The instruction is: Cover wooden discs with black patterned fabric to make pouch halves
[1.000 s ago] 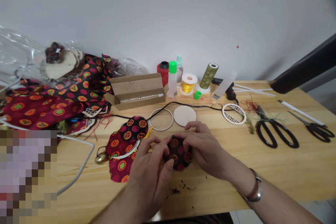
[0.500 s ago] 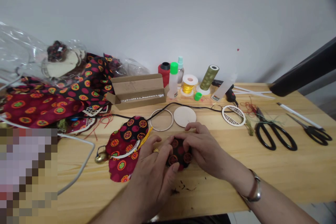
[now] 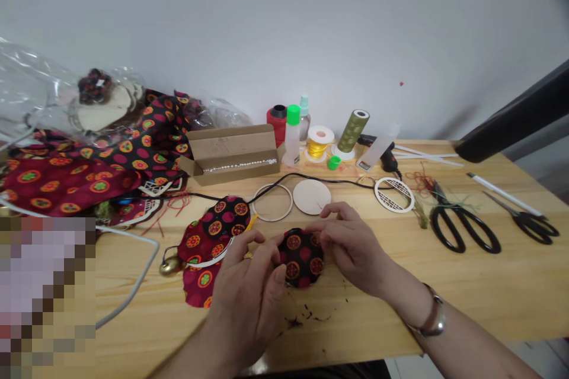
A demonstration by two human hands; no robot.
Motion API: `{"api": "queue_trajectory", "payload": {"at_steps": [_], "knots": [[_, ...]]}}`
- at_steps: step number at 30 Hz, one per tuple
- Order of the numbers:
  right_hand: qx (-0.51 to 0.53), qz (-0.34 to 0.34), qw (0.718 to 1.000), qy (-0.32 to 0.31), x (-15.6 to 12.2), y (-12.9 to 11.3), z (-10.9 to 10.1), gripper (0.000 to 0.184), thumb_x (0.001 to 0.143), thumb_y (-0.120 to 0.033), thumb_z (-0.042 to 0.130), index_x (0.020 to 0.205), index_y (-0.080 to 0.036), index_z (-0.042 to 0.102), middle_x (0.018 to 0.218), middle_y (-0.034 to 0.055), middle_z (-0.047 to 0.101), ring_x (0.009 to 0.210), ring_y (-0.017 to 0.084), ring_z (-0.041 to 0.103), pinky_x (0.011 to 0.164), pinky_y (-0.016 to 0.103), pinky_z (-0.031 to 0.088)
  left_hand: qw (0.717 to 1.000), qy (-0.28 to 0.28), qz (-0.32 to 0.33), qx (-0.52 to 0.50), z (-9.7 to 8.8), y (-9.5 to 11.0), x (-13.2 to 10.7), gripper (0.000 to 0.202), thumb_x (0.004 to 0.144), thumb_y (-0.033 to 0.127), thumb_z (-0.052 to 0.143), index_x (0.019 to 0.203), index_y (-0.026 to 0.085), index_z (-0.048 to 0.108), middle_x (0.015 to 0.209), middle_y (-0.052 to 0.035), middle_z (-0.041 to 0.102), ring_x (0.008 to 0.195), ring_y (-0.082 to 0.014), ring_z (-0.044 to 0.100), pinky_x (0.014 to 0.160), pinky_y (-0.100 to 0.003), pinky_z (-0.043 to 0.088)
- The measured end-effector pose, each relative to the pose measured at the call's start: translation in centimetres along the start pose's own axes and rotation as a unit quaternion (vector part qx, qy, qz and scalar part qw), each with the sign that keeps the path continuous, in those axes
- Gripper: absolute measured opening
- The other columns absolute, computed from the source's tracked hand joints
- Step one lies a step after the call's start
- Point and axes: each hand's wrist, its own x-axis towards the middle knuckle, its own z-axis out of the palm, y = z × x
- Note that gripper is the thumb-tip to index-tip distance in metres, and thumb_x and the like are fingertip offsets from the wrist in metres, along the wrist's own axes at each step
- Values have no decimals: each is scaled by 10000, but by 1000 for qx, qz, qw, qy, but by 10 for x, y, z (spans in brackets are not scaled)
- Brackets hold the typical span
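A round fabric-covered disc [image 3: 302, 260], black with orange and maroon flower prints, lies on the wooden table [image 3: 444, 290] between my hands. My left hand [image 3: 251, 284] has its fingers and thumb bent at the disc's left edge, steadying it. With bent fingers, my right hand [image 3: 353, 249] grips the upper right edge. Left of them lies a maroon and black patterned fabric piece [image 3: 226, 219] with a white curved strip, a yellow tassel and a brass bell [image 3: 170, 265]. A plain pale disc [image 3: 312, 196] and a thin ring [image 3: 273, 202] rest just beyond my hands.
Farther back stand an open cardboard box [image 3: 231, 154], a green-capped bottle [image 3: 292, 136], a yellow thread spool [image 3: 319, 143] and an olive thread cone [image 3: 353, 131]. Large scissors [image 3: 464, 228] and smaller scissors [image 3: 528, 222] lie right. A black cable [image 3: 288, 175] crosses behind; patterned fabric [image 3: 66, 180] is piled left.
My hands have drawn slightly apart, exposing more of the disc's patterned face. My left hand has shifted a little left, and the right fingers have moved to the disc's upper right edge.
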Motion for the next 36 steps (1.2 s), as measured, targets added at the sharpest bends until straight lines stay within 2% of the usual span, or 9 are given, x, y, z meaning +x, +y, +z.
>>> {"api": "queue_trajectory", "payload": {"at_steps": [4, 7, 17, 23, 31, 36], "knots": [[-16, -2, 999, -32, -1, -3, 0, 302, 680, 74, 439, 704, -215, 524, 1008, -9, 701, 1019, 223, 510, 925, 437, 419, 1000, 2, 12, -4, 1, 1, 2, 384, 905, 212, 387, 1281, 174, 457, 829, -53, 603, 994, -263, 458, 818, -399, 419], [-27, 2, 999, -45, 0, -5, 0, 269, 716, 50, 449, 688, -209, 517, 1057, -20, 696, 1033, 234, 479, 901, 440, 423, 1000, 2, 21, 0, 2, 1, 3, 382, 905, 212, 395, 1280, 174, 455, 839, -51, 611, 979, -260, 461, 809, -391, 421], [-18, 9, 999, -39, -1, -3, 0, 289, 668, 71, 445, 703, -207, 513, 1015, -14, 697, 1025, 227, 468, 890, 423, 420, 1000, -3, 18, 18, 3, 0, 3, 325, 907, 213, 404, 1207, 146, 508, 805, -52, 609, 992, -259, 456, 815, -382, 429], [-23, 5, 999, -47, -1, -1, -1, 319, 645, 102, 431, 702, -204, 499, 956, -6, 699, 1002, 219, 499, 908, 435, 399, 1000, 7, 14, 16, 3, -1, 3, 320, 906, 198, 403, 1206, 160, 509, 863, -50, 621, 994, -248, 452, 822, -376, 426], [-19, -2, 1000, -6, -2, 1, -3, 319, 660, 90, 427, 704, -207, 533, 823, 8, 695, 979, 235, 496, 866, 432, 429, 1000, 15, 4, 18, 3, 0, 3, 311, 913, 199, 393, 1198, 168, 513, 869, -49, 619, 980, -250, 456, 816, -380, 415], [-20, -6, 1000, -1, -2, 3, -3, 323, 635, 92, 423, 687, -206, 537, 846, 16, 696, 989, 242, 491, 858, 434, 440, 1000, 18, 4, 21, 2, 1, 3, 260, 909, 187, 400, 1123, 176, 546, 811, -41, 597, 948, -243, 480, 801, -375, 415]]}}
